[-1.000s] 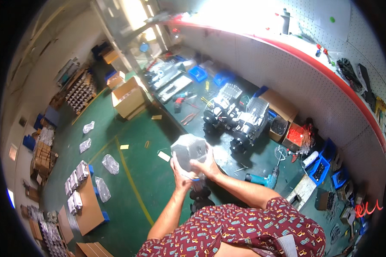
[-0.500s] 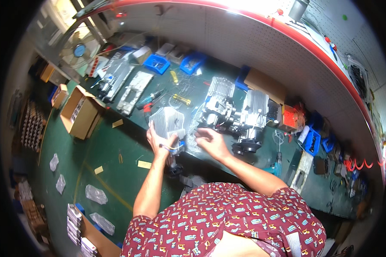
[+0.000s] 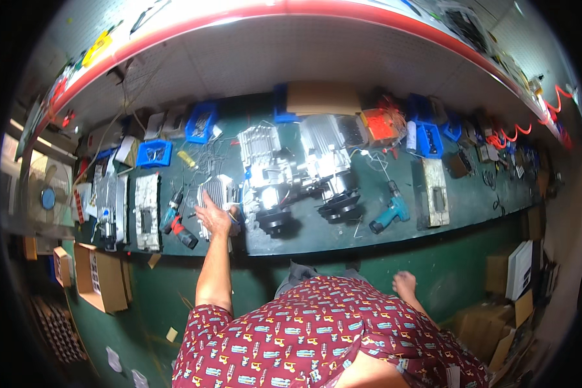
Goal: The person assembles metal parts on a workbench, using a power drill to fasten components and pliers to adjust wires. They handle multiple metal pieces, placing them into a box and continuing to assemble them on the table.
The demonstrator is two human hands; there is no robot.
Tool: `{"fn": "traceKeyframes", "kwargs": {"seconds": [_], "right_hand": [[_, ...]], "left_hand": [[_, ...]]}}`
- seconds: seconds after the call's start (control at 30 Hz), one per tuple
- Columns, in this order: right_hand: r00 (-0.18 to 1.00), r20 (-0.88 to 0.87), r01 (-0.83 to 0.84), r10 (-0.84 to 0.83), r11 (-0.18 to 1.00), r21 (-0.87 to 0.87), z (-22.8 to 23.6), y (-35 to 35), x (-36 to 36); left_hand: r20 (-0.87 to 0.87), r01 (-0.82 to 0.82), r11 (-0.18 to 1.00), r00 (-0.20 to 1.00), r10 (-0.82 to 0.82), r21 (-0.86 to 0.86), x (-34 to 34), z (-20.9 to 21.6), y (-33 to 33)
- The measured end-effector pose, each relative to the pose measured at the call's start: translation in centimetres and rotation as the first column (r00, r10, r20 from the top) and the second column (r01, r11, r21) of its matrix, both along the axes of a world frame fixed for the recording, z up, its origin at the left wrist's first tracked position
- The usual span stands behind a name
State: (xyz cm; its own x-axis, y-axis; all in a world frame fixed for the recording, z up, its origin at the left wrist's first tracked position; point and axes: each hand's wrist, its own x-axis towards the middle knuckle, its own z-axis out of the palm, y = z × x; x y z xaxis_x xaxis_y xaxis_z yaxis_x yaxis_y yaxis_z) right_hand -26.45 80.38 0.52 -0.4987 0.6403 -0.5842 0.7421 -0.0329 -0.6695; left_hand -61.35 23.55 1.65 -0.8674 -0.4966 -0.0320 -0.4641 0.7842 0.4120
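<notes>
My left hand (image 3: 215, 218) lies on a silver finned metal housing (image 3: 221, 188) that rests on the bench, its fingers spread over the fins. The hand covers the housing's near part. Close by on the left is a teal and red power drill (image 3: 176, 223). Low at my right side, away from the bench, my right hand (image 3: 404, 282) hangs with curled fingers, and I see nothing in it. Two larger finned motor units stand right of the housing: a left one (image 3: 261, 167) and a right one (image 3: 327, 155), each with a black round part at its near end.
A white-grey slotted block (image 3: 147, 212) lies at left, and another slotted block (image 3: 436, 194) at right beside a teal drill (image 3: 390, 210). Blue bins (image 3: 154, 154) line the back. A red-edged shelf (image 3: 291, 8) overhangs the bench. An open carton (image 3: 103, 279) stands on the floor.
The finned housing, earlier held up at the bench edge in my left hand, now rests on the bench. My right hand has dropped from the bench to my side. The view has turned right.
</notes>
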Motion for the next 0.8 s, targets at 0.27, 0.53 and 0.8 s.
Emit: {"fn": "traceKeyframes", "kwargs": {"seconds": [0.27,0.53,0.8], "right_hand": [[0.781,0.05,-0.493,0.623,0.565,0.662,-8.4,5.5,16.1],[0.987,-0.159,0.014,-0.034,0.992,-0.128,-1.9,8.7,8.6],[0.931,0.122,0.31,-0.344,0.922,0.231,-8.7,12.0,27.8]], "left_hand": [[0.118,0.404,0.914,0.911,-0.396,-0.048,-1.8,-6.1,1.4],[-0.492,0.378,0.855,0.702,-0.514,-0.354,6.6,-7.0,4.4],[0.085,0.919,0.293,0.28,-0.956,0.265,13.6,-7.8,34.8]]}}
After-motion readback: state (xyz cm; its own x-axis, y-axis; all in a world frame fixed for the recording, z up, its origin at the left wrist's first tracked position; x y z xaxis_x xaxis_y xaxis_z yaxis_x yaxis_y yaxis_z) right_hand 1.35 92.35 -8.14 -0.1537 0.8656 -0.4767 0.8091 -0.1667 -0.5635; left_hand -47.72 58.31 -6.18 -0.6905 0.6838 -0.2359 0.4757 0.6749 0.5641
